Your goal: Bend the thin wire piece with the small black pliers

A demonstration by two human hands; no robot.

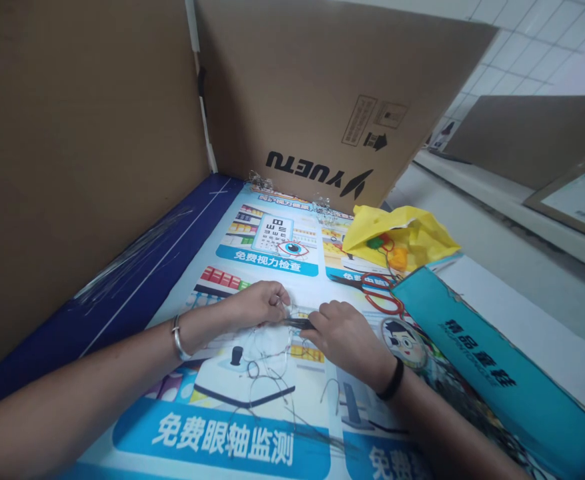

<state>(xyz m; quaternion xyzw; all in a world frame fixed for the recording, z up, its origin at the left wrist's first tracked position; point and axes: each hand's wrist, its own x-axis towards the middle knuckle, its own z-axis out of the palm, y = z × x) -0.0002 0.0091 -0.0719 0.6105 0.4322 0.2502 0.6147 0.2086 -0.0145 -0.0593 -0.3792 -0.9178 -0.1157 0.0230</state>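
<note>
My left hand (262, 303) is closed in a pinch, with a fine clear or silvery wire (288, 308) at its fingertips. Wrapped in my right hand (345, 333) is a dark metal tool that looks like small pliers (299, 323); its tip points left and meets the fingers of my left hand. Most of the tool is hidden by my fingers. Below the hands, thin loops of dark wire (267, 380) lie loose on the printed sheet (322, 373).
Red-handled scissors (382, 303) lie to the right, beside a yellow bag (407, 230) with green and orange bits. A teal box (502, 373) stands at right. Straight wires (137, 257) lie at left. Cardboard walls (322, 87) rise behind; tangled wire clusters (325, 208) sit at their foot.
</note>
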